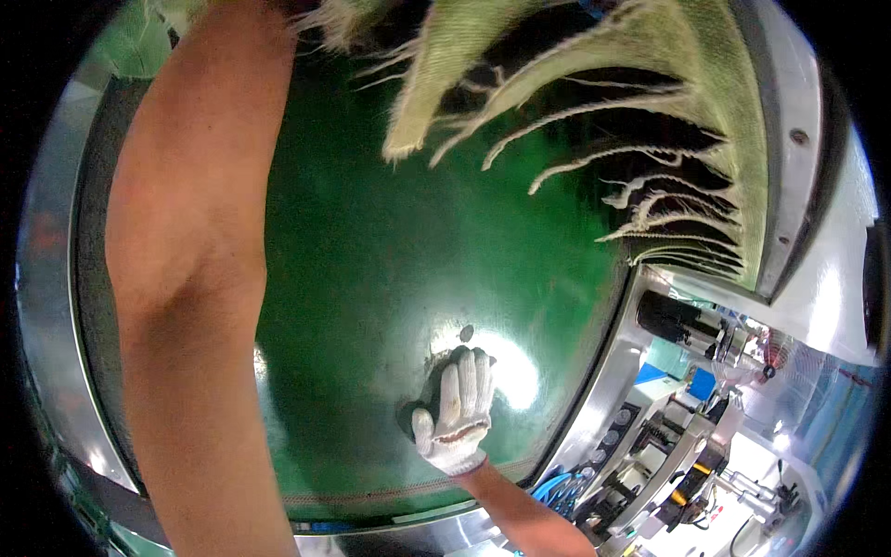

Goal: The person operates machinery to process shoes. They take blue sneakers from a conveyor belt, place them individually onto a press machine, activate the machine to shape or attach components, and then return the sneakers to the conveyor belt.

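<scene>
My right hand [460,408], in a white knitted glove with a brownish worn strip across it, lies flat on a green belt surface [371,251]. Its fingers are stretched out and the thumb stands apart, with nothing held. Just beyond the fingertips is a small dark round spot [467,331] on the belt. My bare left arm [195,278] reaches far up the left side over the belt; its hand is out of the picture at the top. A frayed, pale green fabric curtain [733,111] hangs in strips across the far right.
Metal side rails run along the left [56,278] and right [603,362] of the belt. A bolted metal frame [789,158] holds the curtain's edge. Machinery [668,473] with blue tubing [561,487] stands at the lower right, near a fan [770,357].
</scene>
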### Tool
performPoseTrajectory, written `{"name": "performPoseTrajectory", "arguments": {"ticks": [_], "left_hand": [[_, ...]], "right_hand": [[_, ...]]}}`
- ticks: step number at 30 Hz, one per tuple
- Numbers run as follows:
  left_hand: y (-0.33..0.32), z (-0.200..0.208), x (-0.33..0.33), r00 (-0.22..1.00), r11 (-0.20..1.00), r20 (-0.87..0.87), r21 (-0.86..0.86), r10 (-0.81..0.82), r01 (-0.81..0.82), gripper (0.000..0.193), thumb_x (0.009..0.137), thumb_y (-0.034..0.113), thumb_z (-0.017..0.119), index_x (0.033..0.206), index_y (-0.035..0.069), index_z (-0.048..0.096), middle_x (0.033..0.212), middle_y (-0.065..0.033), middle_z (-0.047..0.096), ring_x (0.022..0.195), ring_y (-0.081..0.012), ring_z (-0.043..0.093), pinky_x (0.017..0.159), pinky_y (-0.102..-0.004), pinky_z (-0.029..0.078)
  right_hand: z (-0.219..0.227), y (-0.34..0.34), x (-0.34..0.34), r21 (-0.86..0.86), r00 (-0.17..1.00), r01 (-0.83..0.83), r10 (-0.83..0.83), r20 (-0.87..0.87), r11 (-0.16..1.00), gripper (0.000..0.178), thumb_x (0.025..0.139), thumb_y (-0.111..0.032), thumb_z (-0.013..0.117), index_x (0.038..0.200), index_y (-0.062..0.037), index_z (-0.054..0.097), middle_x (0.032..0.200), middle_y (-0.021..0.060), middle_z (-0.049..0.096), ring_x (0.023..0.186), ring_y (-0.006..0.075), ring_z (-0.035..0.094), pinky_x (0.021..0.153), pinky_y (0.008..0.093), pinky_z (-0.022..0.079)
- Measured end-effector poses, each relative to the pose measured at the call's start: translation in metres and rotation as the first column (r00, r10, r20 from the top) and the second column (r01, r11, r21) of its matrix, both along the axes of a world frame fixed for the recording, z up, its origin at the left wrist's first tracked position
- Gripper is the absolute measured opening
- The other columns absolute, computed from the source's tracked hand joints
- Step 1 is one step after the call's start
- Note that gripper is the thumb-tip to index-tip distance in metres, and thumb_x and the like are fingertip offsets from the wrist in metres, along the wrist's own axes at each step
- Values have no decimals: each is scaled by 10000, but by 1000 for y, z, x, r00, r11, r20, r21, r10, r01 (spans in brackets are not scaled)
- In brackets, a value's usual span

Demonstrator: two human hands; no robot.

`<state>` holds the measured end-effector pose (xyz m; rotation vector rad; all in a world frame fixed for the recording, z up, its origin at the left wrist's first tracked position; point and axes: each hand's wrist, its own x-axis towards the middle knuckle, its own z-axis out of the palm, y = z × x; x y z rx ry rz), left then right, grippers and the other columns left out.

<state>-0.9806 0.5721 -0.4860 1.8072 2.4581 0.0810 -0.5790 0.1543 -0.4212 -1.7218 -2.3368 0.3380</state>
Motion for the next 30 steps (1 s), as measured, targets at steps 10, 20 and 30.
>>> {"name": "performPoseTrajectory", "arguments": {"ticks": [10,20,30], "left_hand": [[-94,97,25,993,934,45,349,-105,83,478,908,72,585,1385,116,576,1382,-181,613,1304,-391,552,1092,-496,446],[-468,149,139,819,910,474,393,-324,132,549,799,-4,661,1337,89,600,1238,-215,558,1194,-408,545,1049,-490,454],[-624,331,357,212,541,639,376,-739,753,247,766,81,751,1005,38,707,1040,-159,675,977,-344,670,877,-432,551]], "right_hand": [[32,1,-1,-159,993,-51,67,98,986,722,920,-357,630,1441,113,462,1537,341,396,1464,558,294,1229,681,175],[171,-135,37,-569,920,82,-281,-272,819,715,991,-448,595,1526,0,439,1582,236,437,1486,372,395,1235,473,293],[301,-344,118,-486,834,326,-489,-255,811,868,876,-424,720,1540,14,373,1497,258,492,1394,408,485,1165,445,386]]}}
